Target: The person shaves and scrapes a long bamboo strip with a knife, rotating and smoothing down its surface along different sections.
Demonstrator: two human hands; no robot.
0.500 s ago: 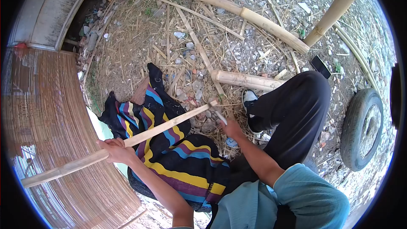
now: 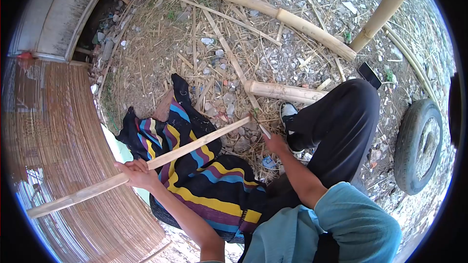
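Note:
My left hand (image 2: 139, 173) is closed around a split bamboo strip (image 2: 190, 148), which slants across my lap from lower left to upper right. At the strip's far end my right hand (image 2: 277, 143) grips a knife (image 2: 264, 130) by its pale handle. Its dark, narrow blade points up and away, beside the strip's tip; whether they touch I cannot tell. Under the strip lies a black cloth with yellow, blue and purple stripes (image 2: 214, 204), spread over my leg and onto the ground.
A thick bamboo piece (image 2: 287, 91) lies ahead near my shoe (image 2: 287, 112). Long bamboo poles (image 2: 307, 27) lie farther off, by an upright post (image 2: 385, 12). At right are a phone (image 2: 369, 75) and a tyre (image 2: 418, 147). A slatted screen (image 2: 63, 131) stands at left.
My right hand and the knife have shifted slightly right, away from the strip's tip, and the blade has swung more upright. My left hand and the strip have shifted slightly right.

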